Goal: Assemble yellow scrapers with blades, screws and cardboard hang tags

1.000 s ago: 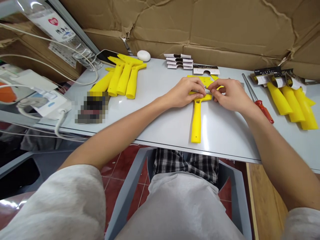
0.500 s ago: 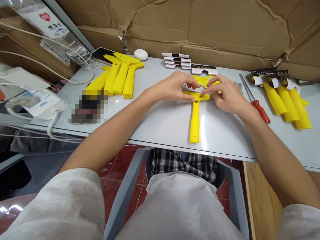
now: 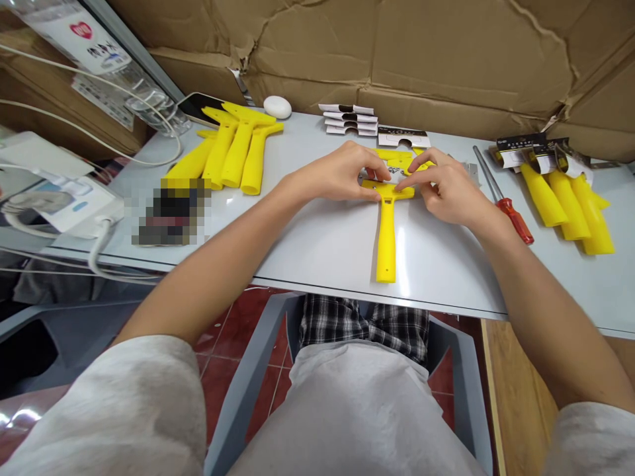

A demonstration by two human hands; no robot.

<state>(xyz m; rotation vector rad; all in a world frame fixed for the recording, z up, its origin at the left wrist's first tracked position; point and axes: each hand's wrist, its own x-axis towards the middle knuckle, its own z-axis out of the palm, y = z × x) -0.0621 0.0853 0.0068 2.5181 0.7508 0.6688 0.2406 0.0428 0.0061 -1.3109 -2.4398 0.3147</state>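
A yellow T-shaped scraper handle lies on the table with its grip toward me. My left hand is closed at the left end of its crosspiece, thumb on the near side and fingers on the far side. Bent fingers of my right hand come down at the crosspiece's right end. Whether a small part sits between those fingertips, I cannot tell. Just beyond the crosspiece lie small silvery screws. Behind them are more yellow plastic pieces, partly covered by my hands.
Several yellow handles lie at left, beside a phone and a white oval case. Folded cards stand at the back. At right are a red screwdriver and several carded yellow scrapers. Cardboard walls the far edge.
The silvery plate between my hands no longer shows; small screws show beyond the crosspiece. My right fingertips have shifted slightly. The handle stays put.
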